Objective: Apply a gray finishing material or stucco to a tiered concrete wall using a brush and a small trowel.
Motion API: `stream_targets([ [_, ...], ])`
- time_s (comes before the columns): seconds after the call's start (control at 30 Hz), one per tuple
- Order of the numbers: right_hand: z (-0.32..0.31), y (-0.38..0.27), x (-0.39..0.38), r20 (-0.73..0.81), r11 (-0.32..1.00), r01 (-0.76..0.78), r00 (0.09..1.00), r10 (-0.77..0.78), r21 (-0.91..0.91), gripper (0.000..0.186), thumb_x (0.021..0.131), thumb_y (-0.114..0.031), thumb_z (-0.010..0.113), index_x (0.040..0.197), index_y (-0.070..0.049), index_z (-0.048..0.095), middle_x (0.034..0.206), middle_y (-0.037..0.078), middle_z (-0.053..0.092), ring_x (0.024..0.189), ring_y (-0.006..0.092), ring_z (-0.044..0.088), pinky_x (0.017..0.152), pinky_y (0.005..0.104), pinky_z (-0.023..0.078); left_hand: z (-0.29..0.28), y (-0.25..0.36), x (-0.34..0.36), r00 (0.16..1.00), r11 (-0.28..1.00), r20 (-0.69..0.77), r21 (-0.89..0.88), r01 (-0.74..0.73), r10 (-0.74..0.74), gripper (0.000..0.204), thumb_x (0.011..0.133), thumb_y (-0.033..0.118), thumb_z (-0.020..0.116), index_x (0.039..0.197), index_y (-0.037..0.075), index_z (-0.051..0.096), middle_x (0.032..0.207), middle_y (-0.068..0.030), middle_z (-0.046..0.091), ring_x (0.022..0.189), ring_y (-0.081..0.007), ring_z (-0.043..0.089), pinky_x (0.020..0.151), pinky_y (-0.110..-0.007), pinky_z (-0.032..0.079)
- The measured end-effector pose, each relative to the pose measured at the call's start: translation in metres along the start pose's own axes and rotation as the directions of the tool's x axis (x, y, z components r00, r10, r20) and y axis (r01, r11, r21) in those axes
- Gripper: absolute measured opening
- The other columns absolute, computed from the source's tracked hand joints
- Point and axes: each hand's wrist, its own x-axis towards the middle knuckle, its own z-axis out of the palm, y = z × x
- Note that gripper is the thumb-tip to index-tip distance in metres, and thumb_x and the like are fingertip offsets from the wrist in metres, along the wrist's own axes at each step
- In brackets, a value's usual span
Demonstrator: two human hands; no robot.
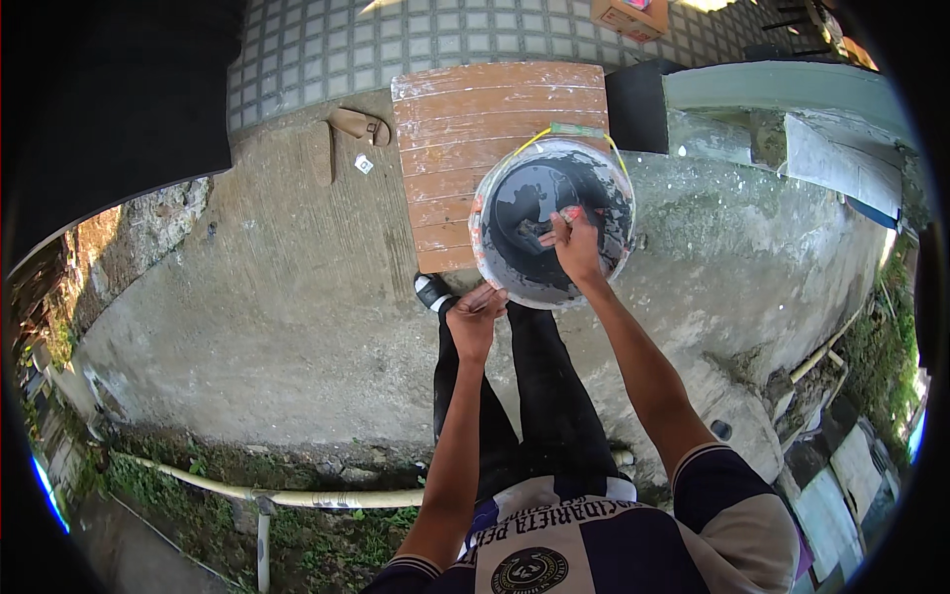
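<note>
A pale, paint-stained bucket (pixel 482 259) stands at the right side of a brown slatted wooden board. Dark grey liquid (pixel 520 188) fills part of it, and grey smears coat its inner wall. My left hand (pixel 476 315) grips the bucket's near-left rim, with its fingers pressed together there. My right hand (pixel 577 246) reaches in over the near-right rim, closed around a small reddish handle (pixel 571 213). The working end of that tool is too unclear to name. The wire bail with its green grip (pixel 577 130) rests toward the far rim.
The slatted board (pixel 435 168) lies on rough concrete (pixel 267 297). A brown strap-like piece (pixel 358 125) and a white scrap (pixel 363 163) lie to its left. A cardboard box (pixel 630 18) sits on far paving. A pipe (pixel 336 498) runs behind my legs; a low ledge (pixel 782 89) stands at right.
</note>
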Motion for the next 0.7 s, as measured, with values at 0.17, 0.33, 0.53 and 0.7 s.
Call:
stream_targets([
  [0.17,0.028,0.005,-0.006,-0.09,0.996,-0.039,0.995,0.047,0.082,0.021,0.095,-0.012,0.055,0.098,0.007,0.047,0.074,0.016,0.065,0.065,0.0235,0.071,0.053,0.0305,0.055,-0.002,-0.002,0.001,0.999,0.999,0.034,0.024,-0.026,0.025,0.029,0.083,0.005,0.071,0.109,-0.007,0.064,0.095,-0.0114,0.07,0.079,-0.0139,0.068,0.065,-0.025,0.057],
  [0.33,0.039,-0.001,-0.01,-0.098,0.995,-0.039,0.994,0.048,0.091,0.02,0.095,-0.012,0.054,0.096,0.006,0.046,0.072,0.015,0.064,0.065,0.0241,0.071,0.053,0.0303,0.055,-0.003,-0.002,0.0,0.999,0.999,0.026,0.032,-0.02,0.019,0.028,0.083,0.004,0.07,0.109,-0.006,0.065,0.095,-0.0115,0.07,0.079,-0.0139,0.068,0.065,-0.025,0.057],
  [0.53,0.013,-0.007,-0.001,-0.043,0.984,-0.138,0.989,0.143,0.112,0.019,0.096,-0.013,0.052,0.094,0.005,0.047,0.072,0.013,0.062,0.062,0.0229,0.07,0.052,0.03,0.055,-0.002,-0.002,0.001,0.999,0.999,0.028,0.031,-0.023,0.022,0.029,0.083,0.004,0.071,0.109,-0.007,0.064,0.095,-0.0116,0.07,0.079,-0.0144,0.068,0.065,-0.025,0.057],
  [0.7,0.012,-0.006,0.009,-0.109,0.994,-0.07,0.991,0.079,0.088,0.021,0.096,-0.014,0.054,0.095,0.006,0.048,0.074,0.011,0.063,0.06,0.0218,0.069,0.052,0.0299,0.056,-0.006,-0.006,0.003,0.999,1.0,0.038,-0.002,-0.03,0.03,0.029,0.083,0.004,0.071,0.109,-0.007,0.064,0.095,-0.0117,0.07,0.079,-0.0143,0.068,0.064,-0.024,0.057],
])
